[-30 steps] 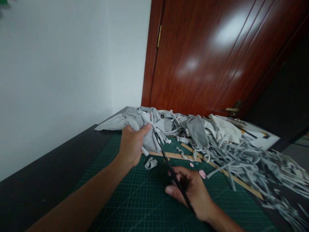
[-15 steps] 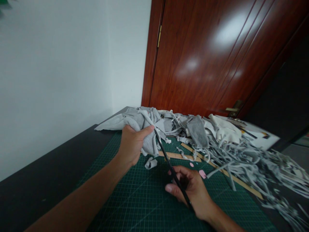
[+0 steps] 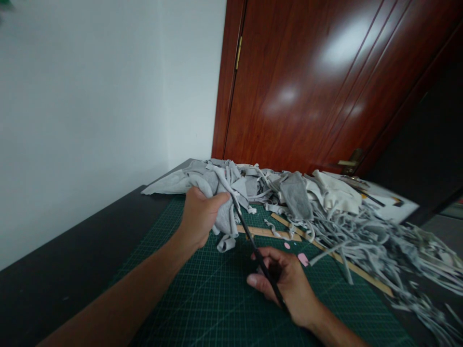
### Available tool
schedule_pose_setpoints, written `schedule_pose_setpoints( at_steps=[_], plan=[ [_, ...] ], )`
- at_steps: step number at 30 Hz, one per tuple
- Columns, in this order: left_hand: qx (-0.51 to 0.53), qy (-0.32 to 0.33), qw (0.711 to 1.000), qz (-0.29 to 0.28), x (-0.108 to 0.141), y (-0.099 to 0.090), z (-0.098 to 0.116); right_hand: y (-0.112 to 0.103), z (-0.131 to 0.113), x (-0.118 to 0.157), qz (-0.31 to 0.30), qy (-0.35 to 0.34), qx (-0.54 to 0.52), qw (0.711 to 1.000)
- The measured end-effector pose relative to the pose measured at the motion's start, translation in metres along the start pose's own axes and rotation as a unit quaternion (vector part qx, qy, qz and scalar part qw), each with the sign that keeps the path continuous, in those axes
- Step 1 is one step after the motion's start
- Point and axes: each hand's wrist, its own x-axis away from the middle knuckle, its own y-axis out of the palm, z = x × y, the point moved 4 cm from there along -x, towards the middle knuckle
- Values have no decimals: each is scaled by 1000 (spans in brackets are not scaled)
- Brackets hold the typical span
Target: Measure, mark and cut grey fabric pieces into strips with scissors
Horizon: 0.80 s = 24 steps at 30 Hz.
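Observation:
My left hand (image 3: 198,217) grips a bunched piece of grey fabric (image 3: 221,193), held just above the green cutting mat (image 3: 217,299). My right hand (image 3: 289,284) holds black scissors (image 3: 253,241) by the handles. Their blades point up and away, and the tips reach the fabric by my left thumb. A small curled grey scrap (image 3: 226,243) lies on the mat under the fabric.
A heap of grey fabric pieces and cut strips (image 3: 361,231) covers the mat's far and right side. Wooden rulers (image 3: 267,233) lie under it, with pink bits (image 3: 303,259) nearby. The dark table (image 3: 72,270) meets a white wall on the left. A red-brown door (image 3: 325,82) stands behind.
My left hand has lowered the fabric slightly toward the curled scrap and turned a little. The scissors and my right hand have hardly moved.

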Motion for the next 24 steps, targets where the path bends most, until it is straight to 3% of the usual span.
schedule_pose_setpoints(
  at_steps=[9,17,24],
  plan=[
    [-6,-22,1000,-10,0,-1,-6,4,-4,0,-8,38,-39,999],
    [113,-46,992,27,1,4,-1,4,-4,1,-8,49,-34,998],
    [76,-26,995,57,0,-1,-1,5,-3,1,-20,43,-40,998]
  ],
)
